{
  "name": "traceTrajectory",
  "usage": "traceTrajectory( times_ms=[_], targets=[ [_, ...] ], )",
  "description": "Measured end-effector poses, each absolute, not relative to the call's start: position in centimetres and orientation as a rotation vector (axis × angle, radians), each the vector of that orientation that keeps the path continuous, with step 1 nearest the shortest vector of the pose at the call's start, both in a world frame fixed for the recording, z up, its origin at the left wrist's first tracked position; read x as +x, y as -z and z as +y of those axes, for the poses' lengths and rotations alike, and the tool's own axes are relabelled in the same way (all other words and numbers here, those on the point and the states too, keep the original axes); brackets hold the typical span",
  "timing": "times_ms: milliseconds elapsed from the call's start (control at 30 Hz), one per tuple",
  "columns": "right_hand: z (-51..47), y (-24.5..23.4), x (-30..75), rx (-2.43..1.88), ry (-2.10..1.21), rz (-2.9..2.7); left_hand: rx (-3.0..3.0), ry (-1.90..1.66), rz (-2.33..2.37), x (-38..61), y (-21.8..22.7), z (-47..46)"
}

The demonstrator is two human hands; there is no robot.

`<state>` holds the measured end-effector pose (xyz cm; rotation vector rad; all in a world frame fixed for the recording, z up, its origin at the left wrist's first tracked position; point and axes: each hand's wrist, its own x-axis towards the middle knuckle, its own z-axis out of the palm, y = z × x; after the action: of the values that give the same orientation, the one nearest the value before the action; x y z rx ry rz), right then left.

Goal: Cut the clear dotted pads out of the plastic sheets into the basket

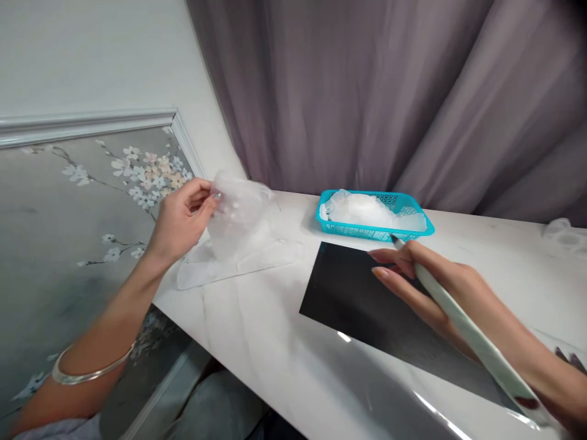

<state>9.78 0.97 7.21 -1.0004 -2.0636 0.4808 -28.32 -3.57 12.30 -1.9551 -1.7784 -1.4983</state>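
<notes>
My left hand (183, 217) is raised over the table's far left corner and pinches a clear plastic piece (238, 211), which is blurred by motion. Under it lies a pile of clear plastic sheets (229, 269). My right hand (426, 281) rests on a black sheet (353, 293) and is closed round a long pale pen-like tool (463, 324), whose dark tip points toward a turquoise basket (367, 231). The basket holds several clear plastic pieces (362, 208).
The white marble table (257, 348) has a glossy film (389, 403) across its near part. A grey curtain (389, 91) hangs behind it. A floral wall panel (68, 214) stands at the left. More clear plastic (566, 232) lies at the far right edge.
</notes>
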Motion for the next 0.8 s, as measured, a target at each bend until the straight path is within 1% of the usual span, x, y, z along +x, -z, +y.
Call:
traceTrajectory(
  times_ms=[100, 200, 300, 367, 433, 500, 667, 800],
  targets=[
    [0.9, -9.5, 7.2, -0.805, -0.719, -2.051, -2.07, 1.63, -1.563, -23.9, -14.3, -2.9],
    [0.8, -11.7, 5.4, -0.679, -0.914, -1.891, -2.157, 1.695, -1.402, -19.8, -15.9, -2.4],
    [0.9, -12.8, 4.6, -0.609, -1.003, -1.779, -2.153, 1.745, -1.303, -16.4, -16.9, -2.1],
    [1.1, -13.0, 4.8, -0.568, -0.998, -1.721, -2.145, 1.802, -1.233, -14.5, -17.2, -2.0],
    [1.2, -13.0, 5.5, -0.549, -0.923, -1.646, -2.129, 1.874, -1.138, -12.8, -17.2, -1.9],
    [0.9, -13.0, 6.5, -0.578, -0.774, -1.589, -2.134, 1.922, -1.043, -11.4, -16.8, -1.8],
    [-0.5, -12.8, 9.3, -0.727, -0.22, -1.549, -2.398, 1.9, -0.845, -9.1, -15.5, -1.9],
    [-0.8, -12.4, 11.4, -0.683, 0.18, -1.328, -2.36, 1.79, -0.822, -7.3, -15.1, -2.1]
  ],
)
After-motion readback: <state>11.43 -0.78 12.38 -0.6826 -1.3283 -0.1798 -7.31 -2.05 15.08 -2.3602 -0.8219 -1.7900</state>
